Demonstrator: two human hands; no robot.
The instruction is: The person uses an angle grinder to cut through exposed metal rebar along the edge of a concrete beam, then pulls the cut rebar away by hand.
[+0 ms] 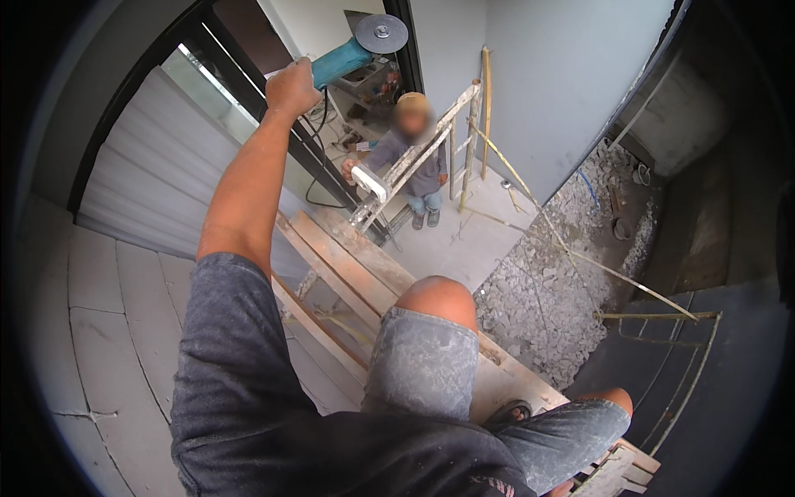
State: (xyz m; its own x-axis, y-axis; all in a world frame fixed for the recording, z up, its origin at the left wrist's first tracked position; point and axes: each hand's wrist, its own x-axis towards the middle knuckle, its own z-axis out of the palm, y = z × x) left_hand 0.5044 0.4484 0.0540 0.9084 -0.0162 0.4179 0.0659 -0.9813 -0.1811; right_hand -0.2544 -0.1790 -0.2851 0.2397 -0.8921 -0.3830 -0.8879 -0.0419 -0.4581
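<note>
My left arm stretches up and forward, and my left hand (pixel 294 89) is closed around the teal body of an angle grinder (pixel 341 61). A round grey disc (pixel 382 33) is fitted at the grinder's far end. From the tool a black cord (pixel 323 153) hangs in a loop beside the door frame. My right hand cannot be made out; a small patch of skin shows at the bottom edge, too little to identify. Below, a co-worker (pixel 412 161) stands on the floor, one hand beside a white oblong block (pixel 370 182) at the scaffold's end.
I sit on wooden scaffold planks (pixel 348 265) high above the floor. A paint-spattered metal frame (pixel 447 108) rises ahead, with thin diagonal braces (pixel 571 248) to the right. Broken rubble (pixel 546 298) covers the ground there. A pale curtain (pixel 157 157) hangs at the left.
</note>
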